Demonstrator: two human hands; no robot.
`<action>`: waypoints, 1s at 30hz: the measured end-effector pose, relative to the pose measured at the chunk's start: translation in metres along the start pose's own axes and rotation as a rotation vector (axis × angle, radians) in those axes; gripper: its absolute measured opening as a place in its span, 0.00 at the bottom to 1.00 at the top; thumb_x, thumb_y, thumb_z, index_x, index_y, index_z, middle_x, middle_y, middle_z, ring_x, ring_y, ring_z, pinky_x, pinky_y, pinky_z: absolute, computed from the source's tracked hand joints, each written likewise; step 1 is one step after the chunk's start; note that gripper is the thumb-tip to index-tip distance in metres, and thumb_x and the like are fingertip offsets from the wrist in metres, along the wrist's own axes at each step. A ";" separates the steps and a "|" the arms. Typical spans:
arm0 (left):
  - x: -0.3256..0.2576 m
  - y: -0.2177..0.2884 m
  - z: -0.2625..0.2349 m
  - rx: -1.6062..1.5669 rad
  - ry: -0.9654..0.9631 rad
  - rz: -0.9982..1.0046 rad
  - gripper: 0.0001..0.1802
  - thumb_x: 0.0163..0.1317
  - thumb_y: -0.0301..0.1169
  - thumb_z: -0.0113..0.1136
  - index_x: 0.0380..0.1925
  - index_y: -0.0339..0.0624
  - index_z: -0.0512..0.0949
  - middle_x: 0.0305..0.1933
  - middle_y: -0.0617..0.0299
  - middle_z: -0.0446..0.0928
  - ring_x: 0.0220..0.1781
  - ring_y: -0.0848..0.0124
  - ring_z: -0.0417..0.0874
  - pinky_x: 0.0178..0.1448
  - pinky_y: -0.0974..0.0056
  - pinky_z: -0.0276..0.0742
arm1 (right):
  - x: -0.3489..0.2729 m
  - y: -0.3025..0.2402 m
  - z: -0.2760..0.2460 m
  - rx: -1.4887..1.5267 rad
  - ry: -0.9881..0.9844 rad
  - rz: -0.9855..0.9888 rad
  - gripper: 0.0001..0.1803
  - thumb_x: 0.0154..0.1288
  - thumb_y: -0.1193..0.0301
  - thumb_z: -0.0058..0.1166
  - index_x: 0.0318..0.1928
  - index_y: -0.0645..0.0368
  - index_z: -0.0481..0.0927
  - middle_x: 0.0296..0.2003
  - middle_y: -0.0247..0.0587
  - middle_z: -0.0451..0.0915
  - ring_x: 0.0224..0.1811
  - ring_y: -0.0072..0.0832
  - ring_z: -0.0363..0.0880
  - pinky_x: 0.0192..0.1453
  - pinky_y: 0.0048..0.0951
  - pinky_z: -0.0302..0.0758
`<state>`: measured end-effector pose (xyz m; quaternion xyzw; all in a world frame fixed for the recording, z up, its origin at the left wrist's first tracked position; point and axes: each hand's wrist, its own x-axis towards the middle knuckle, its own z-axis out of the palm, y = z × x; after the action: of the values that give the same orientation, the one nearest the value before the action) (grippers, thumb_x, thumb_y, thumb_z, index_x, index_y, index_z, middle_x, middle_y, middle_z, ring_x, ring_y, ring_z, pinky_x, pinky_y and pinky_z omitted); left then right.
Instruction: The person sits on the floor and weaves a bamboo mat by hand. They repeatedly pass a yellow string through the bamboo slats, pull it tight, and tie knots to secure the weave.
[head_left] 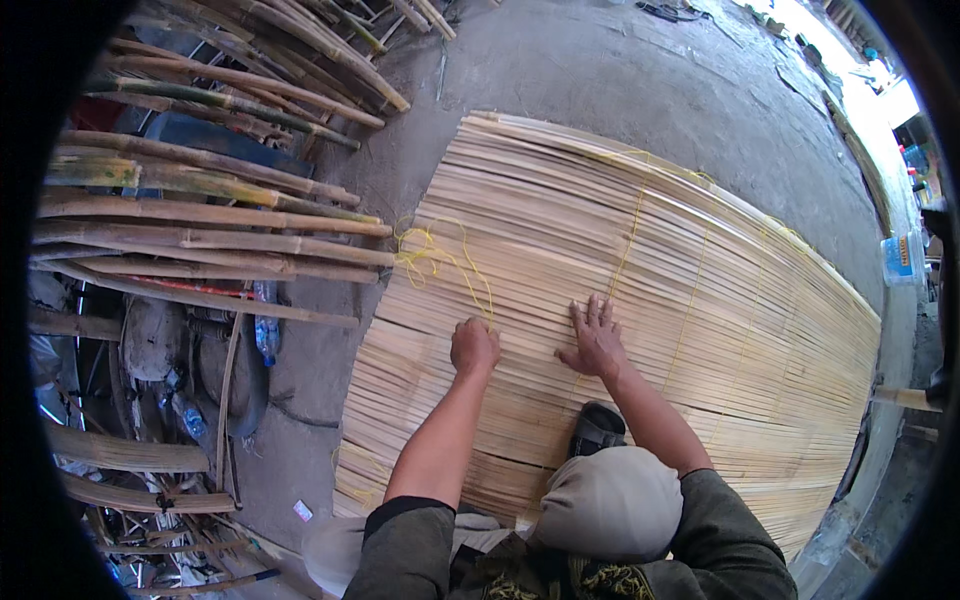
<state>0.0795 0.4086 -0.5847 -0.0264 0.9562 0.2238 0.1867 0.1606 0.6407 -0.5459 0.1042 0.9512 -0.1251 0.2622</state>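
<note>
A large mat of thin split-bamboo slats (560,230) is spread on the floor beneath both hands. Rows of yellow string (690,310) cross the slats. My left hand (474,346) is closed on a strand of yellow string (484,285), whose loose end lies in a tangled loop by the mat's left edge. To its right, my right hand (597,340) rests on the slats with fingers spread, beside one of the string rows. My knee and a dark sandal (597,428) are on the mat just below the right hand.
Bamboo poles (230,240) are stacked at the left, their ends close to the mat. Below them are a wheel (230,375) and plastic bottles (266,325). A plastic bucket (902,260) stands far right. Grey concrete floor (600,70) stretches beyond the mat.
</note>
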 end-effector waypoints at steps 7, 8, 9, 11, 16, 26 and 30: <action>0.016 0.003 -0.002 0.090 -0.140 -0.003 0.14 0.63 0.36 0.58 0.37 0.35 0.84 0.45 0.39 0.83 0.51 0.44 0.84 0.56 0.44 0.81 | 0.000 0.000 0.003 0.003 0.023 -0.005 0.61 0.58 0.38 0.65 0.81 0.52 0.49 0.80 0.69 0.41 0.80 0.75 0.36 0.73 0.78 0.54; 0.014 0.003 -0.003 0.109 -0.146 0.021 0.14 0.63 0.35 0.58 0.38 0.34 0.84 0.46 0.38 0.83 0.51 0.43 0.85 0.55 0.44 0.81 | 0.000 0.000 0.003 -0.002 0.016 -0.002 0.61 0.58 0.38 0.64 0.81 0.53 0.49 0.79 0.69 0.41 0.80 0.76 0.36 0.73 0.78 0.54; 0.010 0.002 -0.004 0.114 -0.117 0.075 0.14 0.63 0.35 0.58 0.38 0.34 0.83 0.46 0.38 0.83 0.50 0.43 0.85 0.55 0.44 0.81 | -0.001 0.000 0.003 0.007 0.019 -0.005 0.61 0.58 0.37 0.64 0.81 0.52 0.49 0.79 0.69 0.41 0.80 0.76 0.36 0.73 0.79 0.54; 0.001 -0.001 -0.004 0.118 -0.006 0.169 0.13 0.62 0.34 0.58 0.39 0.34 0.80 0.46 0.37 0.83 0.49 0.43 0.85 0.55 0.44 0.81 | -0.001 0.001 0.002 0.016 0.022 -0.014 0.60 0.58 0.38 0.63 0.81 0.51 0.50 0.80 0.68 0.42 0.80 0.75 0.38 0.72 0.79 0.54; -0.010 -0.003 -0.005 -0.026 0.001 0.193 0.14 0.63 0.35 0.58 0.42 0.35 0.72 0.43 0.38 0.80 0.50 0.42 0.83 0.54 0.45 0.81 | -0.001 0.000 0.000 0.034 0.011 0.002 0.58 0.61 0.37 0.61 0.81 0.50 0.50 0.80 0.67 0.42 0.80 0.74 0.39 0.73 0.77 0.54; -0.008 0.031 -0.010 0.062 0.020 -0.114 0.29 0.58 0.42 0.70 0.53 0.35 0.72 0.54 0.45 0.78 0.57 0.48 0.81 0.58 0.48 0.80 | -0.001 0.006 0.007 0.059 0.025 -0.009 0.56 0.62 0.38 0.60 0.82 0.49 0.50 0.81 0.65 0.40 0.81 0.72 0.35 0.74 0.76 0.52; -0.003 0.008 -0.005 0.048 -0.124 -0.030 0.21 0.64 0.39 0.66 0.49 0.36 0.75 0.56 0.43 0.76 0.60 0.47 0.80 0.61 0.48 0.79 | -0.002 0.008 0.008 0.082 0.030 -0.019 0.56 0.62 0.38 0.60 0.82 0.48 0.50 0.81 0.64 0.40 0.82 0.71 0.34 0.75 0.76 0.51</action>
<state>0.0790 0.4136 -0.5759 -0.0221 0.9474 0.1993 0.2495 0.1682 0.6458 -0.5525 0.1074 0.9500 -0.1649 0.2424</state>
